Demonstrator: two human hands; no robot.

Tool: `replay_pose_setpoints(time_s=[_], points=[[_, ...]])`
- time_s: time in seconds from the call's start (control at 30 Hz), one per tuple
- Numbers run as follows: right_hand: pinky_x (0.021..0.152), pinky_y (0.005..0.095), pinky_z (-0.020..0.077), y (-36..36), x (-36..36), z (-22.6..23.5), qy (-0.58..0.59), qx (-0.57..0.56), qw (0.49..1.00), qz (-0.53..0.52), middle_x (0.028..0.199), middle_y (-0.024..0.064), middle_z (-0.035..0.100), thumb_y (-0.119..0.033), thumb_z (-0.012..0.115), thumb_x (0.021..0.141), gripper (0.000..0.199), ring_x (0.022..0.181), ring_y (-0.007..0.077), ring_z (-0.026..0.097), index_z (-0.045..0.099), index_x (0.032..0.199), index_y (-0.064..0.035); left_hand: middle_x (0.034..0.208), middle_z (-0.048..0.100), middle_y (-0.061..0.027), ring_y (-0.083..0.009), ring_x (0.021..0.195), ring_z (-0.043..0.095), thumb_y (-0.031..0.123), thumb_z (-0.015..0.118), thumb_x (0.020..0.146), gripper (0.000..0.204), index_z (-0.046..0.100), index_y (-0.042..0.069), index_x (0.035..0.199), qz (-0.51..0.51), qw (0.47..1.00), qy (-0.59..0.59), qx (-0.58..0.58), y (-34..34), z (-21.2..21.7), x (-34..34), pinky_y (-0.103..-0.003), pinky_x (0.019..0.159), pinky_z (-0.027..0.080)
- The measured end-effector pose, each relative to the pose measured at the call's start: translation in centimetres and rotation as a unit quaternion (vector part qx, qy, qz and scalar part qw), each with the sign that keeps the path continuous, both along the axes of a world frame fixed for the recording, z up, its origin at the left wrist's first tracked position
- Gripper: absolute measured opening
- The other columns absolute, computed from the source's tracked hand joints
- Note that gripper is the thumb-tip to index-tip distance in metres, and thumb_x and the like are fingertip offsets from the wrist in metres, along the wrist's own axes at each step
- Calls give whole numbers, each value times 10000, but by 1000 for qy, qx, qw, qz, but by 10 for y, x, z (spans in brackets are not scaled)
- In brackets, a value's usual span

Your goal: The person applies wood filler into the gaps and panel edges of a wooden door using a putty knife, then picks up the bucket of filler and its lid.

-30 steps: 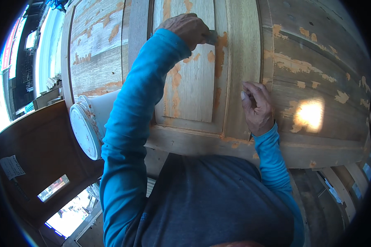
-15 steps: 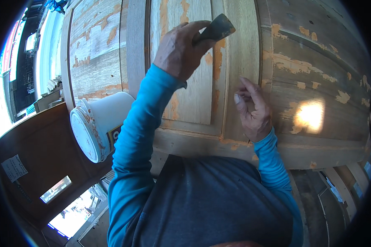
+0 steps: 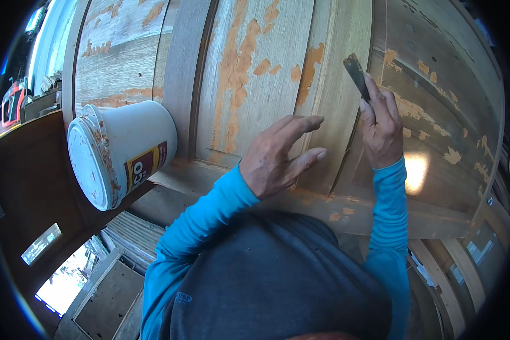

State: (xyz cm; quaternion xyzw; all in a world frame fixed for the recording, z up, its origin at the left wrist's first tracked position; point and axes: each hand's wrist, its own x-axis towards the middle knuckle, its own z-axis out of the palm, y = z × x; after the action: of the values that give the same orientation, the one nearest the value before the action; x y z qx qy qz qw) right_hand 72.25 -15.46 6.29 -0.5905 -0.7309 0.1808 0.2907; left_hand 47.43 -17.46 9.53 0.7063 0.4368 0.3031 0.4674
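My right hand [image 3: 382, 127] is closed on a putty knife [image 3: 357, 76], whose dark flat blade points up and away over the wooden door. The knife's handle is mostly hidden by my fingers. Left of it, my left hand [image 3: 280, 153] hovers empty above the panel's near part, thumb and fingers apart. Beneath both hands lies a pale wooden door [image 3: 269, 42] with raised frames and a recessed panel. Irregular orange patches of filler [image 3: 241, 71] mark the wood along seams and across the boards.
A white plastic bucket [image 3: 136, 127] with a smeared lid stands at the left on the wood. Brown board [image 3: 34, 170] extends at the far left. Another patched wooden panel [image 3: 436, 107] spreads to the right, with a bright light spot. Wooden slats show at lower right.
The putty knife has passed from my left hand to my right. My left hand has come down nearer to me and opened. The view has shifted, showing the bucket whole.
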Motion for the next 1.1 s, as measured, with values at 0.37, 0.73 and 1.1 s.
replay_pose_setpoints(time_s=[0.37,0.73,1.1], points=[[727,434,568,107,24,-23,-160,23,965,205,992,106,576,-179,644,1011,419,843,301,662,600,1423,-121,857,680,-128,-232,683,669,-48,758,873,230,727,25,1088,194,964,177,48,-122,-30,-115,-338,605,534],[745,463,550,133,22,9,-265,-16,933,244,955,105,563,-203,619,1023,344,850,319,640,642,1365,-171,836,695,-129,-246,677,678,-13,748,899,161,737,25,1055,254,949,162,88,-135,-70,-123,-341,595,525],[755,445,537,149,8,25,-136,-10,968,211,994,151,653,-172,599,1035,282,880,361,666,657,1294,-78,816,693,-118,-246,657,684,40,758,905,103,747,35,1007,267,949,155,66,-134,-72,-122,-344,589,532]])
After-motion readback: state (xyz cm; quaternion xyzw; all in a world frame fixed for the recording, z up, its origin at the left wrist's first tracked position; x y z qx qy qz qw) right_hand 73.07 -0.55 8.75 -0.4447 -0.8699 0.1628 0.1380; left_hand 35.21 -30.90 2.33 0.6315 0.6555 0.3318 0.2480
